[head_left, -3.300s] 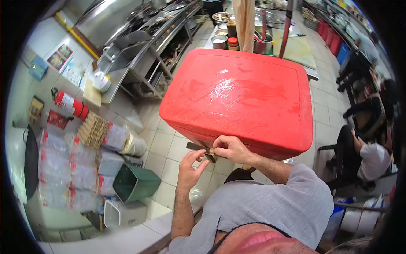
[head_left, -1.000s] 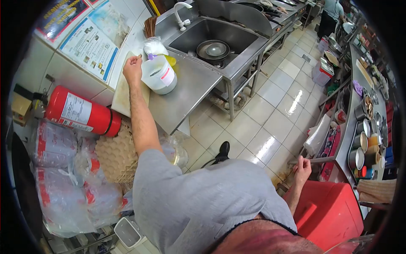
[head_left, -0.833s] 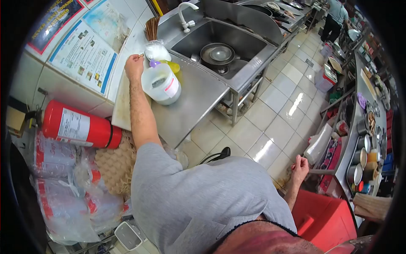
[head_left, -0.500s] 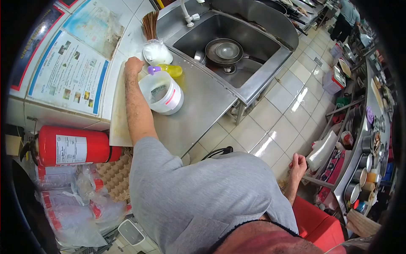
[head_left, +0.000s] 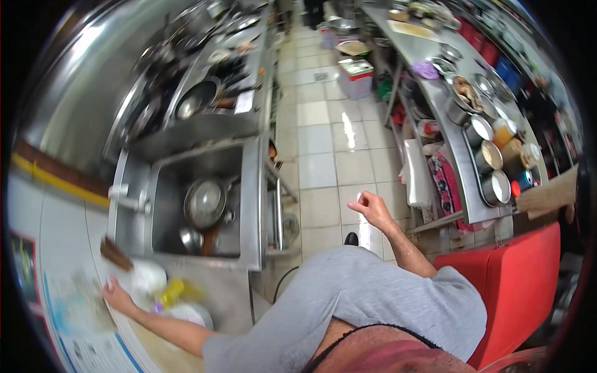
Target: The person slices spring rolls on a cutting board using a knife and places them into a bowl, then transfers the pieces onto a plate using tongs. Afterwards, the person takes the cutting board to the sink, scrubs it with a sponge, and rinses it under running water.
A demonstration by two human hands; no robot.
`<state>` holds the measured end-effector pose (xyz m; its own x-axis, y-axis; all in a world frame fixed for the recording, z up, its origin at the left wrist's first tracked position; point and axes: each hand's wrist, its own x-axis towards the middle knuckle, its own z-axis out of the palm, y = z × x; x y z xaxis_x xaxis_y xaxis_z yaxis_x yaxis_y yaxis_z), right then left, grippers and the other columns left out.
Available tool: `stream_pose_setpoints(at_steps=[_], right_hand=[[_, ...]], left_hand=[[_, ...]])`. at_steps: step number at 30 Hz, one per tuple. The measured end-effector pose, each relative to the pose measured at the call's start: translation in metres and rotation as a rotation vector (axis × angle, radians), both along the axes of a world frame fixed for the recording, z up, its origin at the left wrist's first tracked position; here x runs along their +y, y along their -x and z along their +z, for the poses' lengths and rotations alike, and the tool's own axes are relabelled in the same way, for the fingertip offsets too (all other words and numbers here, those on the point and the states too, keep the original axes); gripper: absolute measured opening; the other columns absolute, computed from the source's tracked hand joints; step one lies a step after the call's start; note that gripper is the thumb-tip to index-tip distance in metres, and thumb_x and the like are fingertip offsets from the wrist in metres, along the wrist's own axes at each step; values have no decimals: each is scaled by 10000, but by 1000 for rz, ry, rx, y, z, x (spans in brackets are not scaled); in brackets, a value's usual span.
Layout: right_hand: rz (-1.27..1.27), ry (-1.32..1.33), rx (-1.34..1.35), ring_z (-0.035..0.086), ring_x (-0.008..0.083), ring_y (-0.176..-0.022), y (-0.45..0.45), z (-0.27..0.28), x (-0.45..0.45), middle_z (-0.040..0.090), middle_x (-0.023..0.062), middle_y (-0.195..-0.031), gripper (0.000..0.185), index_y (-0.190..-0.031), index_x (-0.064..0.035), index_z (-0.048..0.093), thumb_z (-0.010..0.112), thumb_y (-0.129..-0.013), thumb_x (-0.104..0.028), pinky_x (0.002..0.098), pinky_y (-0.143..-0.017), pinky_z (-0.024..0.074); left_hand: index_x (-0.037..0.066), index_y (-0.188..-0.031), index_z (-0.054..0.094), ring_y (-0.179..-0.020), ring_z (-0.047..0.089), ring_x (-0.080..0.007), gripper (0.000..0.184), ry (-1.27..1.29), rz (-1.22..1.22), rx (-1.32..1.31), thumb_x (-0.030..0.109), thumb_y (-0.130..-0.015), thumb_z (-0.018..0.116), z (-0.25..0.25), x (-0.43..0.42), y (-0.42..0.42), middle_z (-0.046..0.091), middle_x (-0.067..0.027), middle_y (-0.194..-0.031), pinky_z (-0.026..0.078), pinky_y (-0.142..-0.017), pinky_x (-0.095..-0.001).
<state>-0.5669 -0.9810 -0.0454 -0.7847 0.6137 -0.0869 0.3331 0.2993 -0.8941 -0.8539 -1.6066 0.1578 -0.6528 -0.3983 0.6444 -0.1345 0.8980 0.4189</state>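
Observation:
My left hand (head_left: 117, 296) is closed at the wall side of the steel counter, beside a pale board; what is in it, if anything, is hidden and blurred. Close to it stand a broom-like bundle of brown bristles (head_left: 115, 253), a white plastic-wrapped bundle (head_left: 148, 276), a yellow bottle (head_left: 172, 291) with a purple top and a white bucket (head_left: 193, 315), partly covered by my forearm. My right hand (head_left: 371, 208) hangs in the air over the tiled floor, its fingers curled in. I see nothing held in it.
A steel sink (head_left: 252, 205) holds a frying pan (head_left: 205, 202) and bowls. Beyond it, a wok (head_left: 198, 99) rests on the cooking range. A tiled aisle (head_left: 317, 161) runs ahead. On the right are a steel table (head_left: 457, 149) with pots and a red chair (head_left: 519, 280).
My view has swung right, toward the aisle. My left hand stays by the counter's wall side. My right hand now shows farther out in front of my body, fingers still curled.

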Motion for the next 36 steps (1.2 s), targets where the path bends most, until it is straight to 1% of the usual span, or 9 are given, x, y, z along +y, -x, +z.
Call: stream_pose_setpoints(at_steps=[4, 6, 8, 12, 19, 21, 23, 29, 36], right_hand=[[-13, -35, -9, 376, 118, -493, 25, 20, 63, 434, 38, -501, 450, -593, -22, 449, 695, -753, -363, 317, -454, 342], [62, -104, -69, 368, 132, -482, 38, 18, 93, 415, 72, -487, 483, -577, -20, 436, 653, -778, -402, 346, -458, 341], [52, -114, -88, 372, 152, -478, 46, 20, 113, 414, 97, -492, 464, -589, -12, 447, 607, -811, -386, 364, -468, 352], [-56, -55, 25, 395, 189, -482, 67, -5, 147, 442, 121, -508, 355, -633, 19, 470, 561, -831, -262, 372, -482, 365], [-296, 6, 15, 430, 172, -522, 118, -40, 212, 474, 100, -550, 287, -679, 6, 483, 560, -832, -225, 348, -506, 384], [-434, -7, 37, 439, 160, -539, 133, -37, 237, 485, 81, -569, 269, -693, 1, 486, 578, -823, -216, 336, -514, 390], [-588, 30, 139, 474, 139, -589, 145, -34, 258, 527, 54, -638, 205, -826, -1, 553, 625, -791, -190, 302, -560, 422], [-873, -120, 95, 545, 172, -693, 170, -17, 328, 575, 90, -841, 378, -1111, -39, 552, 636, -765, -167, 308, -663, 467], [-1004, -152, 93, 550, 210, -787, 184, -23, 420, 563, 117, -897, 395, -1107, -38, 553, 648, -749, -173, 320, -714, 461]], left_hand=[[-30, -809, 577, -682, 553, -204, 426, -209, -148, 244, 395, -840, 590, 23, 192, -4, 608, -110, -751, 456, -669, -317], [-19, -727, 561, -603, 491, -159, 363, -153, -580, 523, 308, -886, 550, -20, 255, 32, 574, -68, -673, 428, -599, -303], [-4, -656, 508, -565, 404, -133, 360, -272, -555, 272, 258, -900, 538, -22, 361, 14, 497, -32, -608, 372, -534, -297], [25, -622, 418, -564, 289, -90, 368, -427, -929, 105, 233, -894, 553, -57, 499, 35, 337, 25, -579, 289, -487, -263], [48, -625, 382, -570, 277, -51, 343, -613, -1336, -41, 175, -894, 553, -91, 662, 146, 336, 60, -608, 239, -491, -221], [19, -895, 512, -634, 364, -51, 94, -633, -1467, -147, 75, -847, 570, -99, 709, 186, 439, 24, -744, 337, -553, -199], [28, -1211, 450, -713, 439, -77, 452, -576, -1578, -284, -12, -780, 579, -86, 757, 203, 474, -35, -961, 415, -625, -202], [28, -1229, 448, -717, 467, -119, 492, -203, -1860, -506, 45, -773, 632, -91, 874, 246, 499, -67, -988, 416, -646, -239], [22, -1266, 425, -766, 529, -182, 545, 251, -2033, -942, 143, -784, 648, -125, 983, 272, 542, -124, -1059, 450, -701, -306]])
